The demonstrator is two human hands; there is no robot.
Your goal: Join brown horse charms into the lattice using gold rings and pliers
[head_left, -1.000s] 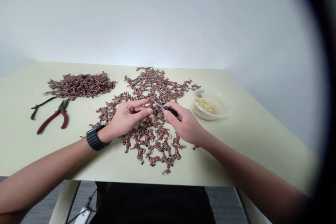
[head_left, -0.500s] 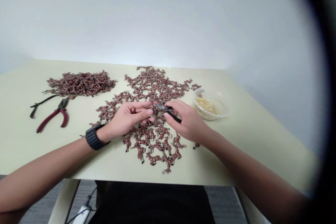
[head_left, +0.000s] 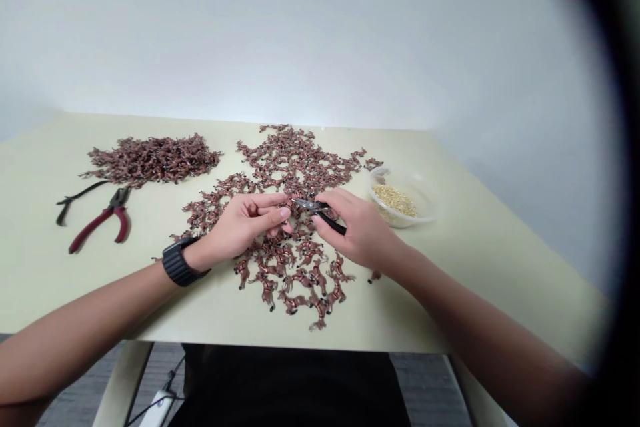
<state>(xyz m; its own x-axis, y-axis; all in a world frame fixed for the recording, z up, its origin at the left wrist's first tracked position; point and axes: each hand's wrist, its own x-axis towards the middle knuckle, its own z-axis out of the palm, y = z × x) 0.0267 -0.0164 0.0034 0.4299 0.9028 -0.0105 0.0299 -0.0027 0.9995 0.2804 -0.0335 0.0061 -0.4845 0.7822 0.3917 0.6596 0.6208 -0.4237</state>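
Black-handled pliers [head_left: 327, 219] are gripped in my right hand [head_left: 363, 230], their metal jaws pointing left. The jaw tips meet the fingertips of my left hand [head_left: 253, 220], which wears a black wristband. My left thumb and fingers are pinched on a small brown figurine [head_left: 287, 208], mostly hidden by the fingers. Below and around both hands lies a spread of brown reindeer-like figurines [head_left: 295, 280] with dark feet. Whether the jaws hold a small metal part is too small to make out.
A clear plastic bowl [head_left: 425, 208] of small gold-coloured pieces [head_left: 395, 200] stands right of my right hand. At the left lie red-handled pliers [head_left: 95, 227] and a black-handled tool [head_left: 75, 199], before a heaped pile of figurines [head_left: 155, 159]. The table's front edge [head_left: 300, 347] is near my lap.
Both hands, the pliers and the figurines stay almost exactly where they were. Only a very slight shift of the whole view shows.
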